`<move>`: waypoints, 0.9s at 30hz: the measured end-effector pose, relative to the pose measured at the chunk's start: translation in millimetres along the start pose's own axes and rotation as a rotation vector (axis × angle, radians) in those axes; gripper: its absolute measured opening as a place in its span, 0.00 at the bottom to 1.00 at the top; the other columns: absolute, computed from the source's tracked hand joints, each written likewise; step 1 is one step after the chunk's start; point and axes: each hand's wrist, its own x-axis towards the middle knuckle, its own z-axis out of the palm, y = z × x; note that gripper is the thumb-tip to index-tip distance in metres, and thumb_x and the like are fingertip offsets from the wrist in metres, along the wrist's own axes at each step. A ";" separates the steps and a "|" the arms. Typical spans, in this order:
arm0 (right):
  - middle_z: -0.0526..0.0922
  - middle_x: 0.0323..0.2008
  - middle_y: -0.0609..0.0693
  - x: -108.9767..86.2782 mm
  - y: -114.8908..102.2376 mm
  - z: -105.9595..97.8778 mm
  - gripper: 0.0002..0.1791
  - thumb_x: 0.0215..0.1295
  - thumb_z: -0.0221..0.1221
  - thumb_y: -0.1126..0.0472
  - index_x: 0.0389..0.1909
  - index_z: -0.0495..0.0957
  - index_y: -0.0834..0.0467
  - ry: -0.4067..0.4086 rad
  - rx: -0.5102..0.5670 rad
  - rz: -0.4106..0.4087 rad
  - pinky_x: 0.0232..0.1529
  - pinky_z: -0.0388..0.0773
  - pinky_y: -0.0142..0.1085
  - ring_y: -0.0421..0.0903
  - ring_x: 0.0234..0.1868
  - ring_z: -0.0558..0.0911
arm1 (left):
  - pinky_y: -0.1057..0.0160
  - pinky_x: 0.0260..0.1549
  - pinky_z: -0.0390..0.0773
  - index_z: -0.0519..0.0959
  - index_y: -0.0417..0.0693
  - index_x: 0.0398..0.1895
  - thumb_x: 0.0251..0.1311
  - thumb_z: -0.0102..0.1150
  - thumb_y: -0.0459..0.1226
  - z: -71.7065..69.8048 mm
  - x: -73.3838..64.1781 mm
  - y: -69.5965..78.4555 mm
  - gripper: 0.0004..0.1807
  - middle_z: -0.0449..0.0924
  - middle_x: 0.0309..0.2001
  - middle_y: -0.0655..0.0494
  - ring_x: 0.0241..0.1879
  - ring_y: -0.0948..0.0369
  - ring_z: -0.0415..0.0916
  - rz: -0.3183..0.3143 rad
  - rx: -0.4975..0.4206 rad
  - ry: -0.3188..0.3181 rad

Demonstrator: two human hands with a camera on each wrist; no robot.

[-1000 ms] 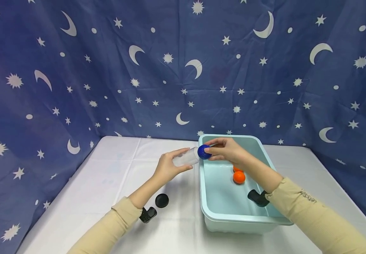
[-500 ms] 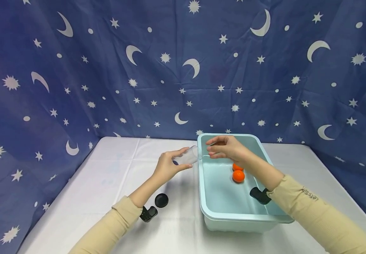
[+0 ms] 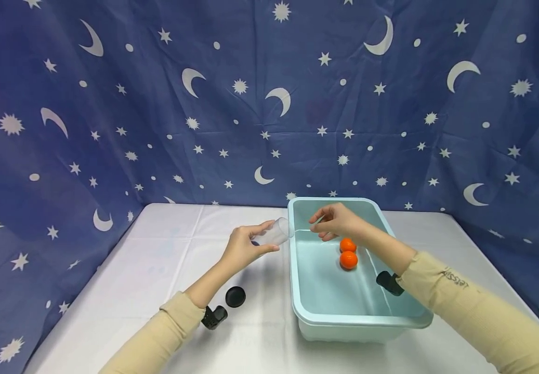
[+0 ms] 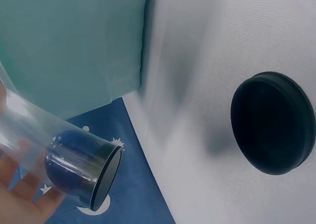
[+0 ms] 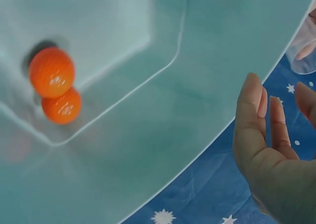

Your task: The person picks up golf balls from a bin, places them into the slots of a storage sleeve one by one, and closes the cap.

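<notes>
My left hand (image 3: 243,246) grips a clear plastic tube (image 3: 274,232), tilted with its mouth toward the right, beside the left rim of a pale teal bin (image 3: 299,291). Inside the tube, at its closed lower end, lies a dark blue golf ball (image 4: 71,162). My right hand (image 3: 337,222) hovers over the back of the bin, its fingers loosely bent with nothing between them. Two orange golf balls, a nearer one (image 3: 348,260) and a farther one (image 3: 347,245), rest together on the bin's floor below that hand.
A round black cap (image 3: 235,296) lies on the white table (image 3: 189,270), left of the bin. Behind the table hangs a blue cloth (image 3: 232,104) with white stars and moons. A black wrist camera is strapped on each arm.
The blue ball, earlier pinched by my right hand at the tube's mouth, dropped into the tube and slid to its closed end. My right hand let go and drew slightly right.
</notes>
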 end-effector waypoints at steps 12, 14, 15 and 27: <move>0.78 0.22 0.50 1.2 4.4 -2.3 0.13 0.58 0.62 0.67 0.42 0.77 0.70 -0.009 -0.201 -0.013 0.30 0.82 0.31 0.40 0.20 0.73 | 0.65 0.32 0.76 0.78 0.48 0.56 0.43 0.73 0.38 -2.4 0.3 2.9 0.31 0.82 0.50 0.47 0.43 0.56 0.80 0.010 0.026 0.011; 0.79 0.23 0.53 2.0 4.8 -3.4 0.13 0.57 0.62 0.67 0.41 0.77 0.69 -0.003 -0.225 -0.014 0.30 0.82 0.33 0.41 0.21 0.73 | 0.65 0.32 0.77 0.78 0.48 0.56 0.43 0.73 0.38 -2.3 0.8 3.2 0.31 0.82 0.49 0.46 0.44 0.55 0.80 0.015 0.027 0.018; 0.79 0.23 0.53 2.8 5.7 -3.9 0.13 0.57 0.62 0.67 0.41 0.77 0.69 0.001 -0.243 -0.013 0.31 0.82 0.33 0.42 0.21 0.73 | 0.64 0.32 0.78 0.78 0.48 0.56 0.43 0.72 0.38 -2.5 0.8 3.5 0.31 0.82 0.49 0.45 0.45 0.53 0.81 0.016 0.023 0.022; 0.82 0.27 0.55 11.4 23.2 -9.7 0.10 0.51 0.65 0.67 0.34 0.78 0.67 -0.005 -0.512 -0.028 0.23 0.74 0.28 0.42 0.21 0.75 | 0.51 0.52 0.77 0.78 0.46 0.56 0.42 0.73 0.37 -7.1 0.3 4.9 0.31 0.82 0.50 0.47 0.53 0.51 0.78 -0.003 0.002 0.023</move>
